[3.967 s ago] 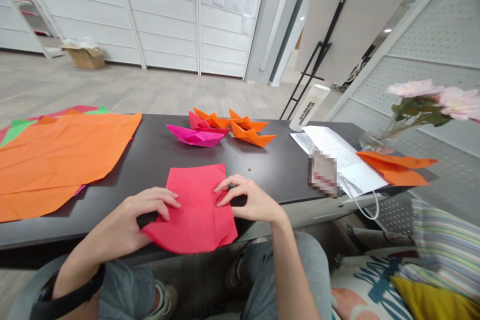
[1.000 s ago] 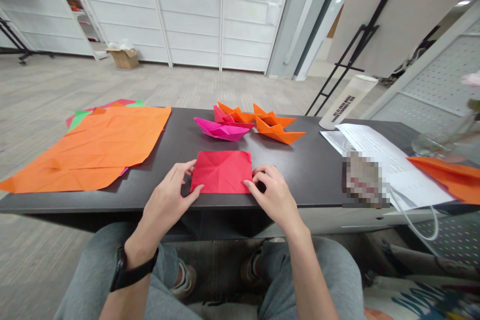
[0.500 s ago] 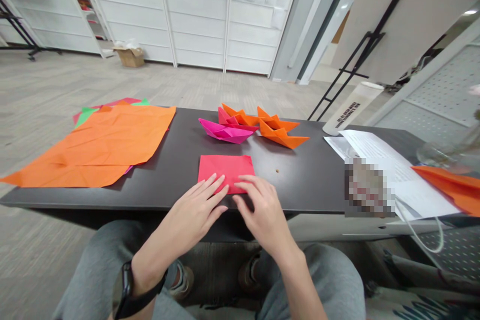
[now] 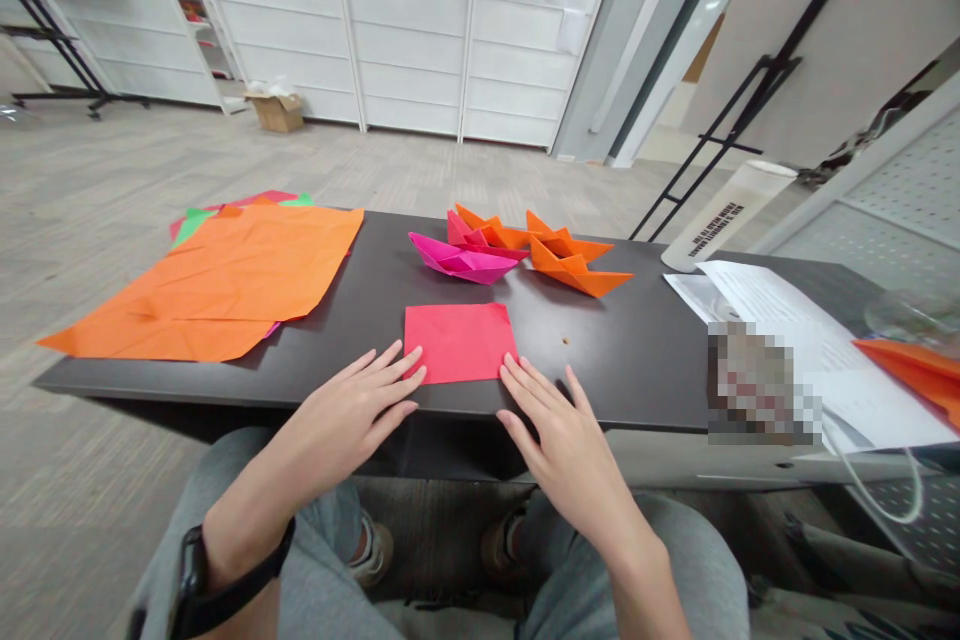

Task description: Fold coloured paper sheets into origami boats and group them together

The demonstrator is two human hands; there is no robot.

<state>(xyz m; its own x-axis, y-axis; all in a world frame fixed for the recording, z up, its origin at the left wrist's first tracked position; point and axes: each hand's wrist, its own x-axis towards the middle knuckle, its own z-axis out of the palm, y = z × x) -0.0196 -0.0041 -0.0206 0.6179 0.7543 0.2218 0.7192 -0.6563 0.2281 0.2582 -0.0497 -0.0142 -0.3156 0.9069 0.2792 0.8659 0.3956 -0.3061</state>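
A red sheet of folded paper (image 4: 461,340) lies flat near the front edge of the dark table. My left hand (image 4: 358,408) rests at its left edge, fingers stretched out and fingertips on the lower left corner. At the lower right corner, the spread fingers of my right hand (image 4: 553,425) touch the paper. Neither hand grips anything. Just behind the sheet stand several folded paper boats, among them a magenta boat (image 4: 465,262) and an orange boat (image 4: 577,270).
Large orange paper sheets (image 4: 217,290) cover the table's left part, with green and red ones beneath. To the right are a white cylinder (image 4: 724,220), printed papers (image 4: 802,340), a pixelated object (image 4: 757,385) and an orange folded paper (image 4: 911,370). A small crumb (image 4: 565,341) lies nearby.
My hands have moved apart, from the middle of the red paper's lower part out to its left and right sides. More of its surface shows. The camera view has shifted slightly.
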